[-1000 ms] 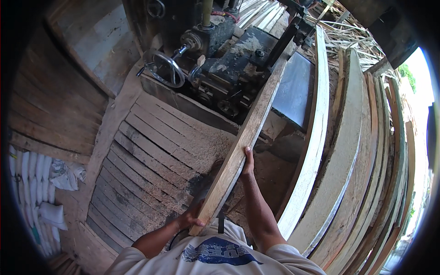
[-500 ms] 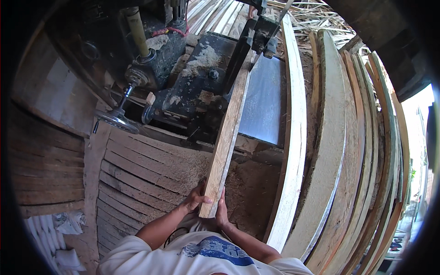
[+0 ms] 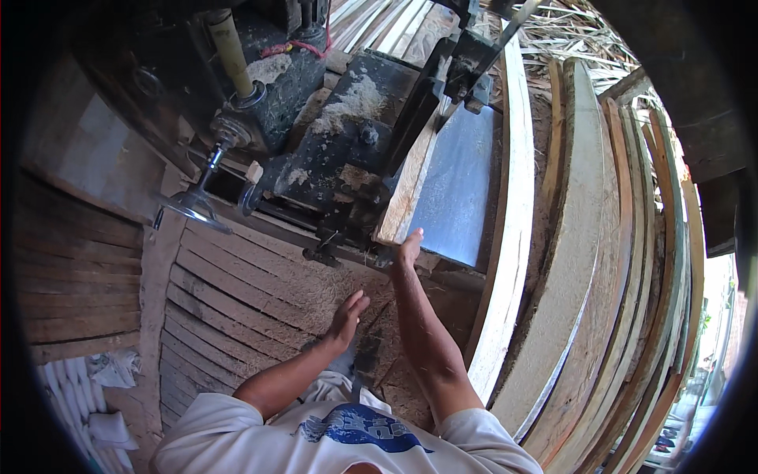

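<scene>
A squared length of timber [image 3: 407, 197] lies on the machine's grey metal table [image 3: 454, 186], along a dark upright fence. Its far end passes under the dark blade guide [image 3: 466, 67] of what looks like a band saw. My right hand [image 3: 407, 250] is at the timber's near end, fingers against its end and right side; part of the grip is hidden. Held away from the wood, my left hand [image 3: 346, 320] hangs over the dusty floor, its fingers loosely stretched with nothing in them.
A chrome handwheel [image 3: 197, 212] juts from the machine at left. Sawdust [image 3: 351, 107] covers its dark bed. A long pale plank [image 3: 509, 245] runs along the table's right side, with several rough boards [image 3: 553, 268] stacked beyond. Slatted planks [image 3: 229, 292] form the floor at left.
The timber has slid forward, away from me, along the fence. My right hand has gone forward with its near end, while my left hand has let go and come off the wood.
</scene>
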A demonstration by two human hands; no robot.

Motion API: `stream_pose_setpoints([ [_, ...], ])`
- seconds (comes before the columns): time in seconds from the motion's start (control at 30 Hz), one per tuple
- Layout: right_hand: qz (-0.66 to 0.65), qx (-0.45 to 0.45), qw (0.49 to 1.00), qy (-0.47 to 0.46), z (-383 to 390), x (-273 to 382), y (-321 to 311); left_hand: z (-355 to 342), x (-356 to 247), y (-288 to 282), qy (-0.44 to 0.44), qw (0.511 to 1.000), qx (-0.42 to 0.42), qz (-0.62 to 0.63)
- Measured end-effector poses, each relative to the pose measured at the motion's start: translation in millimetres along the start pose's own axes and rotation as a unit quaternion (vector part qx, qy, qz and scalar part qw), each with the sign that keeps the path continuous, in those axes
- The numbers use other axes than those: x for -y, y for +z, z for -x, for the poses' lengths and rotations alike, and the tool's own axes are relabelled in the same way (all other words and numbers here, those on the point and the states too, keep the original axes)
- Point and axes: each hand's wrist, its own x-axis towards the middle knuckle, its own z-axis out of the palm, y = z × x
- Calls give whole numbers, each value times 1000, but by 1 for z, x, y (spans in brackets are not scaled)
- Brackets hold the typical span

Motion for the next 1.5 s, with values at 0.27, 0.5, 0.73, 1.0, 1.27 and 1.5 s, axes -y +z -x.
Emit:
stream_pose_setpoints([
  [0.27,-233,-106,961,105,55,-9,2,20,23,-4,62,978,135,-145],
  [0.5,-168,-108,948,246,138,-147,-118,61,89,-97,-24,949,63,-307],
  [0.73,-98,-75,968,219,179,-224,-264,122,188,-201,-167,871,-7,-461],
  [1.0,-39,-59,991,111,199,-297,-378,174,224,-195,-165,845,6,-509],
  [1.27,-30,-56,987,145,257,-343,-391,271,258,-142,-35,813,32,-580],
  [1.5,31,-12,992,125,282,-355,-364,337,291,-215,-128,816,28,-563],
])
